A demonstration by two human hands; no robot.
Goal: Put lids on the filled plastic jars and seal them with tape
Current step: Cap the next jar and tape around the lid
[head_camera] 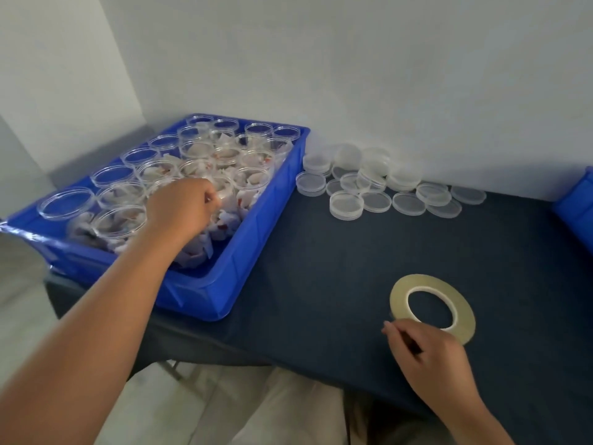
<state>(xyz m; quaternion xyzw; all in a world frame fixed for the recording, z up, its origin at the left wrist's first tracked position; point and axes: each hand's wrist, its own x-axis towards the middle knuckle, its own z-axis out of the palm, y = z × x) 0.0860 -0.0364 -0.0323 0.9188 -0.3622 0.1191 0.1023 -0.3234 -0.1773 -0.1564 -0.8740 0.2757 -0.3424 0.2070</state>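
Left grip (179, 207) is pinching a clear, lidless jar (226, 185) packed with white-red wrappers (224, 220); right grip (430, 358) is curling, hold unclear.

The left arm (96, 316) is bare and stretched out long, going up and away from the body. Behind the grip, the wrist is straight. The left hand (183, 207) has its back up, and its fingers curl down over the top of a jar (226, 187). The right hand (426, 351) sits low and close to the body, knuckles up. Its fingers are curled in, with the thumb and first finger pressed together at the tips. It is hard to tell if they pinch anything. Its wrist bends a little.
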